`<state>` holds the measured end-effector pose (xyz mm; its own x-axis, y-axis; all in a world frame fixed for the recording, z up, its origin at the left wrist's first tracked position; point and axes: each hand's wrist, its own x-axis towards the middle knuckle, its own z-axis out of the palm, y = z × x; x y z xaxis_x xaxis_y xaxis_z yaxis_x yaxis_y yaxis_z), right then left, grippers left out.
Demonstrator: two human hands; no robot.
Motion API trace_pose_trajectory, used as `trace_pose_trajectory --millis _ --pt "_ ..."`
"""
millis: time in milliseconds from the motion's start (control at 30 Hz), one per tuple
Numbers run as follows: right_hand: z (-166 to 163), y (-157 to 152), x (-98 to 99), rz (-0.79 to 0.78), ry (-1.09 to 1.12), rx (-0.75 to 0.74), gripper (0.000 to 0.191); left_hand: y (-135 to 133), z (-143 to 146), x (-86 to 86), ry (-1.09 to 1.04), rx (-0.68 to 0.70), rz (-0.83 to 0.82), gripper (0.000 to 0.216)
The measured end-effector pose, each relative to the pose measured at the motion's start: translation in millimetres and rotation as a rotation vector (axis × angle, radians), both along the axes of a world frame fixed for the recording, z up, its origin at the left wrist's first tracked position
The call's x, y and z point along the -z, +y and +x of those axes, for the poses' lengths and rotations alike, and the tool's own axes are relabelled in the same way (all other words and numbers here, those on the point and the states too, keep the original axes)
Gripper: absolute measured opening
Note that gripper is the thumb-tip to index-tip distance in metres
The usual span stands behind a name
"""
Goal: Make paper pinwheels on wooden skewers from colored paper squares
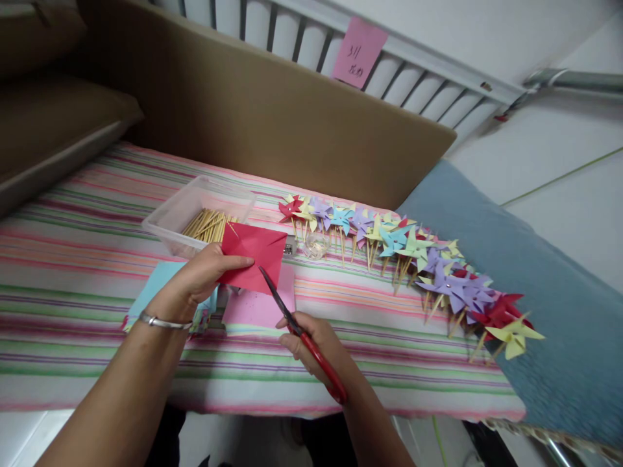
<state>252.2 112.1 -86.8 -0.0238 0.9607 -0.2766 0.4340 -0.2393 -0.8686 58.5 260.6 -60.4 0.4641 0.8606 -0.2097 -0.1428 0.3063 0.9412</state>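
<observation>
A square sheet of red paper (257,243) is pinched by its left side in my left hand (207,271), thumb on top. My right hand (311,347) grips a pair of scissors (318,357) with red handles and dark blades. The blades lie at the red paper's lower part, pointing toward its middle; whether they have cut it I cannot tell. Below the red sheet, pink paper (260,308) lies on the striped cloth. A stack of light blue paper (156,285) sits partly hidden under my left forearm.
A clear plastic box (168,217) holds many thin wooden sticks (209,224). A small round clear container (316,246) stands nearby. A long row of paper pinwheels (399,243) on sticks runs rightward. Behind the striped cloth (78,311) rises a cardboard panel (263,104).
</observation>
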Motion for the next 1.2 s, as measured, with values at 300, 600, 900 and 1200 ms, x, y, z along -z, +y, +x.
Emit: trace_pose_trajectory --millis 300,600,900,1200 --pt "-5.8 -1.5 -5.7 0.013 0.004 0.053 0.023 -3.9 1.6 -8.0 -0.001 -0.009 -0.006 0.031" --pt "-1.0 1.8 -4.5 0.063 -0.129 -0.083 0.026 -0.9 1.2 -3.8 0.021 -0.041 0.007 0.028" --pt "20.5 -11.8 -14.0 -0.039 -0.248 -0.308 0.015 1.6 -0.8 -5.7 -0.013 -0.143 -0.036 0.033" --pt "39.0 -3.0 -4.7 0.108 0.247 0.088 0.035 -3.6 3.2 -4.5 -0.039 0.006 -0.059 0.031"
